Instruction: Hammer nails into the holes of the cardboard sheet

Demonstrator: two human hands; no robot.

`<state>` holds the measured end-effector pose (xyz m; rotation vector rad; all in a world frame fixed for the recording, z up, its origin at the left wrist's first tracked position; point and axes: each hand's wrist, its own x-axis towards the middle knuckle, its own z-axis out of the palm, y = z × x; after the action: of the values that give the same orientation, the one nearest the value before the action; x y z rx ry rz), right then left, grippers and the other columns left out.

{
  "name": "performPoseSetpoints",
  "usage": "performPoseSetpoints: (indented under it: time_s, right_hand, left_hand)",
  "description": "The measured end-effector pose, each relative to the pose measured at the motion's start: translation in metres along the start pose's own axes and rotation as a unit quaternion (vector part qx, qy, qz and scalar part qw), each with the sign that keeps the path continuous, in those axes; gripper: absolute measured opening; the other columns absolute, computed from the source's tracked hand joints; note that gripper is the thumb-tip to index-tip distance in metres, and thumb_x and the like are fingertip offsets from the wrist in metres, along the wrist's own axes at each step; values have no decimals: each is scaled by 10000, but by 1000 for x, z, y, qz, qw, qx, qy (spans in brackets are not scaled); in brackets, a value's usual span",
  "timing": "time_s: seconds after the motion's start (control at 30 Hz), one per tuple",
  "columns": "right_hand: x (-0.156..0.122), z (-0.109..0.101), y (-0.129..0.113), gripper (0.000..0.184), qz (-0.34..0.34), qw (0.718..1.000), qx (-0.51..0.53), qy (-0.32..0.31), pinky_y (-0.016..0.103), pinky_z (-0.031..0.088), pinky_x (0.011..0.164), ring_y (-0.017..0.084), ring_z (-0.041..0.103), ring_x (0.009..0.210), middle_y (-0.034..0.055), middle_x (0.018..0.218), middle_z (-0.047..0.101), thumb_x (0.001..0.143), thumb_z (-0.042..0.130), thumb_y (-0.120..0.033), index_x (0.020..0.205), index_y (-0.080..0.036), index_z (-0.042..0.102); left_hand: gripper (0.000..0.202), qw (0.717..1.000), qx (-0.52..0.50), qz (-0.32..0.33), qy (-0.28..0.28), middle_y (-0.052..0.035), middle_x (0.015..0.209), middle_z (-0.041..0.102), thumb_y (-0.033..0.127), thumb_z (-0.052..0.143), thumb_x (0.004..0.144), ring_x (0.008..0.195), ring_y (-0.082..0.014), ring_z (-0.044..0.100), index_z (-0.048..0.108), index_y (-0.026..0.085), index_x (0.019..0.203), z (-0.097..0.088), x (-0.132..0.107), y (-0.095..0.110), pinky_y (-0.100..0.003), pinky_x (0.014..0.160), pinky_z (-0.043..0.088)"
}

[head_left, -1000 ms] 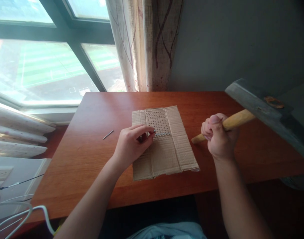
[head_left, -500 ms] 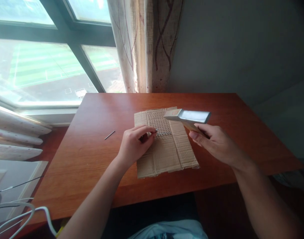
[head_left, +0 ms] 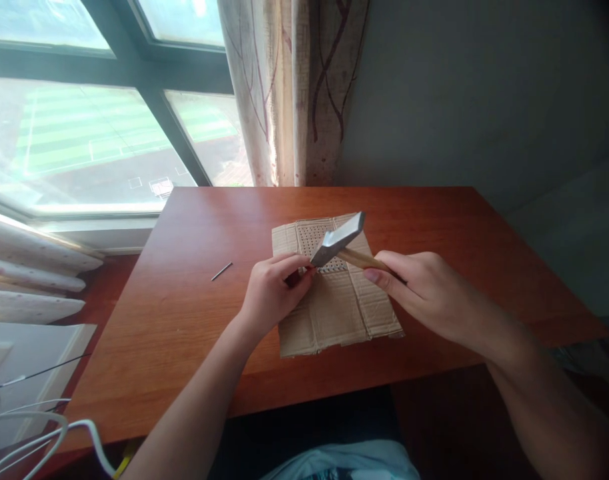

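My right hand is closed round the wooden handle of a hammer. The hammer's metal head is tilted, its lower end right at the fingertips of my left hand. Those fingers pinch what looks like a small nail, mostly hidden by the fingers and the hammer head. Beneath both lies a piece of corrugated cardboard with creases. Its upper middle holds a perforated patch with rows of small dark holes; along its near edge runs a row of small shiny bits.
A thin metal rod lies left of the cardboard on the reddish wooden table. Behind stand a window and a patterned curtain, with a grey wall at right. White cables hang near the front left corner.
The hammer has swung down and left, its head now at my left fingertips. My right hand has moved slightly left with it. My left hand keeps its pinch at the same spot on the cardboard.
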<state>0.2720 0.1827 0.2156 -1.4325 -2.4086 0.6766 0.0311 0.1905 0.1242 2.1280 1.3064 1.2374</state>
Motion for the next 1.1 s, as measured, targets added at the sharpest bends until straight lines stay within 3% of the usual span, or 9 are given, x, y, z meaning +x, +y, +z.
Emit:
performPoseSetpoints:
  time_s: [0.37,0.63,1.0,1.1]
  right_hand:
    - [-3,-7,-4,410,-4,999,1,50,262,257,499,91,380,499,-55,557,410,1001,449,-469,686,-212,394]
    - [4,2,0,429,35,999,-3,-23,279,272,544,108,463,551,-36,607,507,996,425,-516,699,-208,449]
    - [-1,0,-5,428,12,999,16,30,267,269,526,95,405,520,-50,574,435,1001,425,-502,690,-209,400]
    - [0,3,-5,427,24,999,13,17,272,272,538,101,424,528,-45,579,464,1005,412,-504,695,-210,411]
  left_hand:
    - [96,1000,-11,-9,-8,-7,755,695,156,623,851,560,-70,537,718,164,866,-1,0,1,-179,548,446]
    - [90,1000,-9,-5,-17,-15,762,696,150,623,850,591,-82,539,711,163,843,-1,0,0,-190,563,436]
    - [80,999,-8,-33,-27,18,704,628,148,620,839,560,-73,495,687,184,859,0,0,-1,-186,560,426]
    - [73,999,1,-41,-36,31,694,614,148,633,826,560,-70,490,670,186,876,0,-1,-2,-187,568,424]
